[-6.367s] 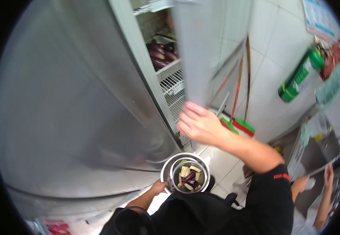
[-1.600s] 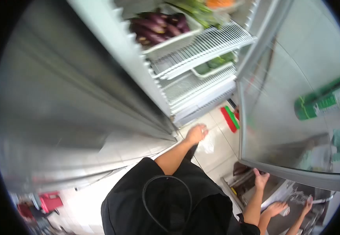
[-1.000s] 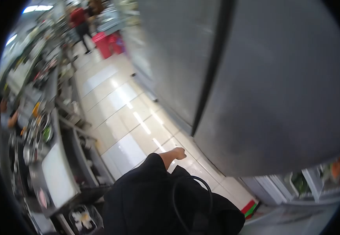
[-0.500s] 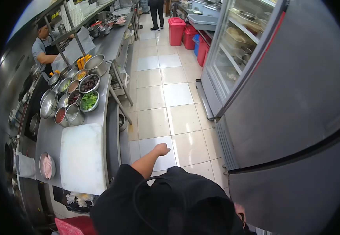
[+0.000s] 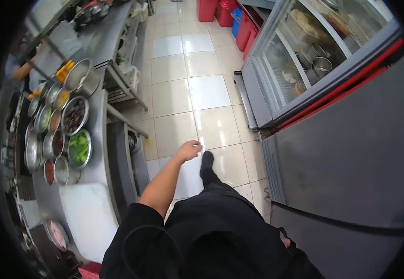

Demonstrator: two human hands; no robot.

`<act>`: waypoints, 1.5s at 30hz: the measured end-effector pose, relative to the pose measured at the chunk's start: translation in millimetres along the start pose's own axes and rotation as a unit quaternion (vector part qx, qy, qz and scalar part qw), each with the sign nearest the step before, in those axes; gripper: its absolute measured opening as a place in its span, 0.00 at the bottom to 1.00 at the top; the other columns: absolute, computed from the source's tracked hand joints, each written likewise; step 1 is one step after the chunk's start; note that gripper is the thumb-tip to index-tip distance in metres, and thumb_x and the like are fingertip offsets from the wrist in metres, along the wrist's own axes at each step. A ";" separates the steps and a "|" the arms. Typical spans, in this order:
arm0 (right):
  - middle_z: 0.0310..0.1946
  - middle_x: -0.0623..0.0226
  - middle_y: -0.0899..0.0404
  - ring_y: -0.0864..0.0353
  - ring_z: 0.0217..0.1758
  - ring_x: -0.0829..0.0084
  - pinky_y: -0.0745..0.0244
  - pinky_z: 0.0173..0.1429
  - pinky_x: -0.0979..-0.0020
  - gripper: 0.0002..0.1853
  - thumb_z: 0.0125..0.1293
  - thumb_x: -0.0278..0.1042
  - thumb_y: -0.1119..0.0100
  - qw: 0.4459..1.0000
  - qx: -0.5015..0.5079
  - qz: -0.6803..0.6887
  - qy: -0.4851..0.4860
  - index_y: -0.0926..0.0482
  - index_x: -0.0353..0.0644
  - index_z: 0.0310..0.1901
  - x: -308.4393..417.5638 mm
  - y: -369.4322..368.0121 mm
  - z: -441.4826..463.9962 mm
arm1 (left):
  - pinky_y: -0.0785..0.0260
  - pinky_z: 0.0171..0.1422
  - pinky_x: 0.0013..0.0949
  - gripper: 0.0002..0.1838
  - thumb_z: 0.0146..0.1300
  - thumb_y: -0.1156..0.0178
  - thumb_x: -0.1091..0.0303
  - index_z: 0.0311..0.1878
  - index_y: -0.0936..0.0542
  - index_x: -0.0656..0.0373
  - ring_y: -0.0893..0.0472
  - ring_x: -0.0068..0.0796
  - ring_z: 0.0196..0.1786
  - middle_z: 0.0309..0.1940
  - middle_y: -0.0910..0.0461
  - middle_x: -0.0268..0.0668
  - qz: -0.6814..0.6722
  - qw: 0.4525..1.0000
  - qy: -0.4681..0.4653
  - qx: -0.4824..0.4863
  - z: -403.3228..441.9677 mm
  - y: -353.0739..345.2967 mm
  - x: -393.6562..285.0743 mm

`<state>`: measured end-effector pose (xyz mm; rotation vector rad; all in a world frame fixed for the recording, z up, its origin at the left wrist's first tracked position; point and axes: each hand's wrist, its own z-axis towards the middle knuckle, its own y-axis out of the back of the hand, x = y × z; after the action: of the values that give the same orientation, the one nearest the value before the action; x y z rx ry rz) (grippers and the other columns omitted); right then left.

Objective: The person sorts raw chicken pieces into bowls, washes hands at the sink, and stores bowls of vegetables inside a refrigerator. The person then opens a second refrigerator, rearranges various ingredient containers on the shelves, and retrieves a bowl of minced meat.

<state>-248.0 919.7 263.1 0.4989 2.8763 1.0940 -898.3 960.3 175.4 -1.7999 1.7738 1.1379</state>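
The left hand point(image 5: 190, 151) hangs over the floor, fingers loosely bent and a little apart, with nothing seen in it. Only a bit of the right hand point(image 5: 286, 242) shows by the black sleeve, near the grey steel door point(image 5: 332, 149); nobody can tell what it holds.

The white cutting board point(image 5: 88, 221) lies flat on the steel surface point(image 5: 98, 162), well apart from the left hand. It looks stiff and is probably heavy, and slippery if wet. Two opposite edges seem the best places to grab.

Behind it, a metal bowl point(image 5: 90, 159) has green vegetable pieces point(image 5: 78, 148). They look light and easy to squash, so the rim is the safe place to hold. The next bowl has dark chunks point(image 5: 75, 115), and a small pot has something red point(image 5: 49, 172). Pink raw meat point(image 5: 57, 235), likely soft and slimy, sits in a bowl beside the board.
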 end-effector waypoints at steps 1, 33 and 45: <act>0.42 0.58 0.18 0.19 0.46 0.59 0.25 0.52 0.59 0.23 0.69 0.54 0.48 0.999 0.000 -0.046 0.013 0.17 0.43 0.49 18.9 14.4 4.0 | 0.28 0.59 0.44 0.28 0.62 0.43 0.50 0.54 0.20 0.66 0.19 0.52 0.53 0.49 0.18 0.56 -0.021 0.999 0.009 -0.030 19.7 9.0 4.7; 0.58 0.59 0.26 0.38 0.72 0.55 0.66 0.80 0.45 0.19 0.62 0.40 0.43 0.619 -0.556 -0.554 -0.036 0.18 0.44 0.54 1122.6 668.2 270.6 | 0.26 0.32 0.38 0.16 0.68 0.46 0.59 0.52 0.25 0.60 0.18 0.35 0.34 0.30 0.22 0.41 -0.096 0.960 0.261 -0.041 536.3 526.3 -77.3; 0.47 0.70 0.18 0.25 0.57 0.67 0.37 0.59 0.58 0.12 0.63 0.41 0.42 0.714 -0.451 -0.534 -0.036 0.14 0.52 0.46 1136.4 695.7 323.2 | 0.28 0.32 0.32 0.22 0.68 0.45 0.58 0.59 0.28 0.61 0.18 0.30 0.34 0.39 0.20 0.39 -0.070 0.990 0.119 -0.006 645.4 539.0 -261.0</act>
<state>-1082.9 1961.6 575.1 -0.9850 1.5525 1.7364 -1563.7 1534.7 125.9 -2.1060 1.7358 0.9133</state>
